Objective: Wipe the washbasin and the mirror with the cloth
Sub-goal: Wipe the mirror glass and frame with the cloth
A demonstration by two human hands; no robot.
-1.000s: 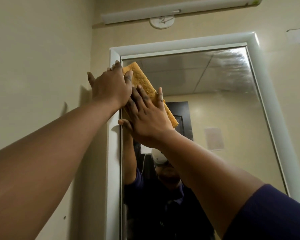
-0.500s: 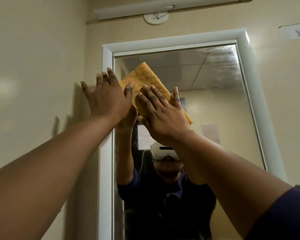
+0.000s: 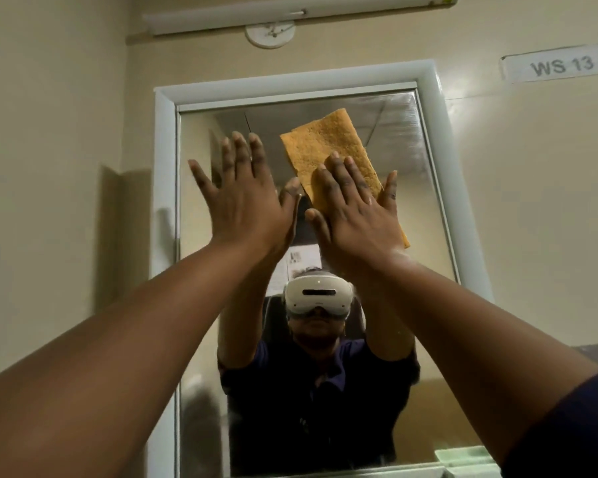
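High on the wall: the mirror in its pale frame is being wiped; the washbasin is out of sight.
Cloth: the folded orange cloth lies flat on the upper glass, tilted, its top edge short of the frame.
Right hand: the right hand presses the cloth's lower half with straight, spread fingers.
Left hand: the left hand is flat against bare glass just beside it, fingers splayed, holding nothing.
Doing it well: I'd keep the whole palm's weight on the cloth, overlap the passes, run right into the corners, and lift that bare palm off before it smears.
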